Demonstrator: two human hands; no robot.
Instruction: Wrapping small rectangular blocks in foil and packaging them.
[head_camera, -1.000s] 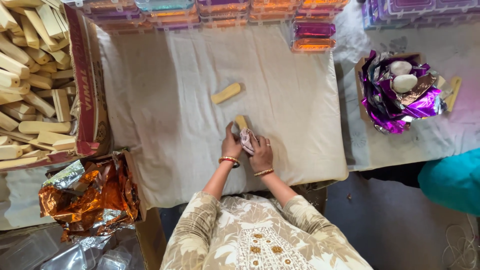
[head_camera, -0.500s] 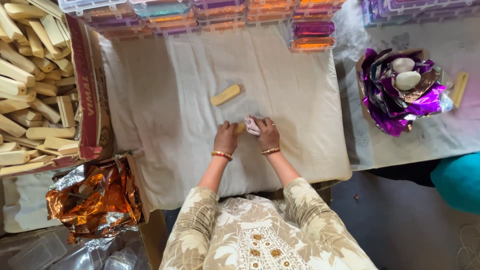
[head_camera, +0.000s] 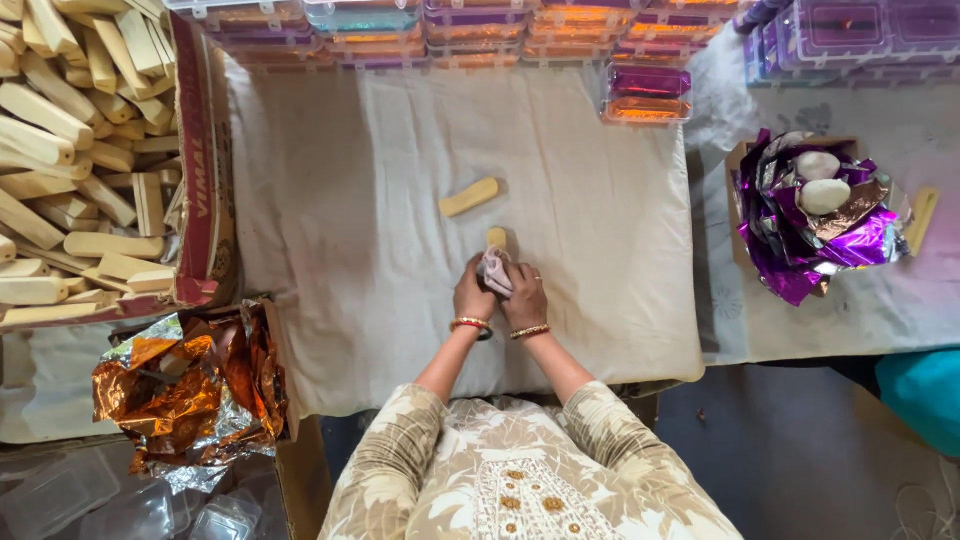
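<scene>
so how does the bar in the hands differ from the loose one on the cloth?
The held bar is gripped by both hands, left hand and right hand; the loose bar lies untouched. The held bar points away and is partly covered by a small cloth; the loose bar lies slanted, fully visible. Both are pale tan.

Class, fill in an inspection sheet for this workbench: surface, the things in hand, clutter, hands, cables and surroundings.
Surface: cream cloth spread over the table.
Job's things: pale bar under a small cloth; a second bar lies apart, beyond it.
Clutter: orange foil, purple foil pile.
Grippers: left hand and right hand both on the small cloth.
Cables: nothing seen.
Surroundings: carton of bars at left, stacked clear boxes along the far edge.
</scene>
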